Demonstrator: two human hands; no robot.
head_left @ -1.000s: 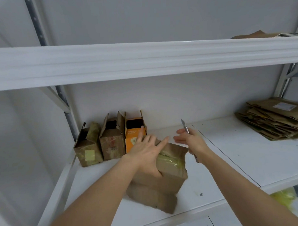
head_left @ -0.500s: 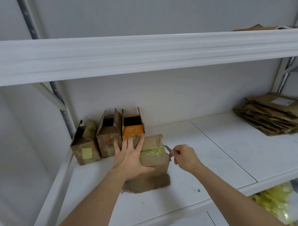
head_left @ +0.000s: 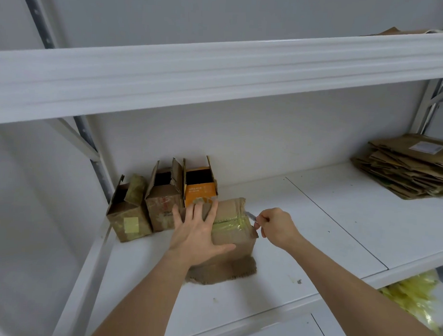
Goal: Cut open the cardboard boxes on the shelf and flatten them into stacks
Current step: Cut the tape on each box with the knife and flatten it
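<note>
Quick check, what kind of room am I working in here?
Likely a storeroom or stockroom: white metal shelving against a bare wall, a stack of flattened cardboard on the shelf, and open small boxes lined up at the back.

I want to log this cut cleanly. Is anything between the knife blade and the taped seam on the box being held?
Nothing visible: the knife in the right hand meets the taped seam at the box's right edge; the left hand presses farther left.

Taped brown box (head_left: 234, 227) upright mid-shelf, bottom flap splayed fwd. 3 opened boxes (head_left: 164, 203) in row behind-left. Flattened stack (head_left: 406, 166) far right.
</note>
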